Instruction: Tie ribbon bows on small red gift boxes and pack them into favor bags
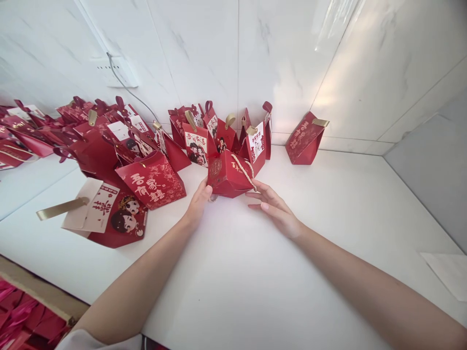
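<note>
A red gift box [233,177] with gold print and a twisted cord handle [243,170] is tilted in front of me, in front of several upright red boxes. My left hand [199,200] is closed on its lower left side, the thumb against the box face. At the box's right side is my right hand [273,206], its fingers stretched out and apart. Its fingertips are near the lower end of the cord; whether they touch is hard to tell. Just behind stands a red box with a white printed panel [257,144].
To the left, a large red box [155,180] and a box with a gold ribbon loop [109,214] stand before a crowd of similar boxes. One red box [305,139] stands alone at the back right by the tiled wall [277,58]. White paper [447,272] lies at right.
</note>
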`<state>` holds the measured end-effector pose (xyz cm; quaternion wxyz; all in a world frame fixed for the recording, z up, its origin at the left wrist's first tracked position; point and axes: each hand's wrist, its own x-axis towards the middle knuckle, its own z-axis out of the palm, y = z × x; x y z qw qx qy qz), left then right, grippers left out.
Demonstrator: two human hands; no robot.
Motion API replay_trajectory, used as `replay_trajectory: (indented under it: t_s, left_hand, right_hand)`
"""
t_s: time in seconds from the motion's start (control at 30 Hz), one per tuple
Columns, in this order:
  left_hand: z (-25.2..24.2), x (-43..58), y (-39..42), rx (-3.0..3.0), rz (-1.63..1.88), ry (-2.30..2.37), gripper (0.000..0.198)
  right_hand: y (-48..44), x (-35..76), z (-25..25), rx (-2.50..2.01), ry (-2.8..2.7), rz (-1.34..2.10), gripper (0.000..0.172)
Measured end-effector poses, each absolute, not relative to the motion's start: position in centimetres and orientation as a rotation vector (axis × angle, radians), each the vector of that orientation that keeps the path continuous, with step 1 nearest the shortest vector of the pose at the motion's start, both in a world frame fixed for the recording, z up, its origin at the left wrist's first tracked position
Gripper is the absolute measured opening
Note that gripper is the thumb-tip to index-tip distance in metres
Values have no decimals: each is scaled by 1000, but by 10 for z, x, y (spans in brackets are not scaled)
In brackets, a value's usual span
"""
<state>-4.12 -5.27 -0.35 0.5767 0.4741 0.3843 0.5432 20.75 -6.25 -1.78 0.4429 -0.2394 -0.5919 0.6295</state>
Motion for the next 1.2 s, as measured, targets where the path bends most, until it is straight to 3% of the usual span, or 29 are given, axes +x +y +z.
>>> replay_trajectory:
  t_s: [0.3,0.53,0.73,1.03,1.2]
  left_hand:
    - [6,-41,-56,1377,1180,1108,82]
    - [12,-34,-55,922,1194,997,69]
    - [12,-44,-51,552,1041,735,74]
    - [10,-48,-49,542,984,672,75]
    - [12,-48,-52,670,957,669,64]
  right_hand:
    - [-73,208,-11,-611,-2018,942,61]
    - [-78,201,-15,-584,-2078,706,71]
    - [-70,201,-23,-724,-1903,825,62]
    - [-68,201,-26,-756,-1843,952,56]
    - [-70,202,-21,-819,-1803,978,38]
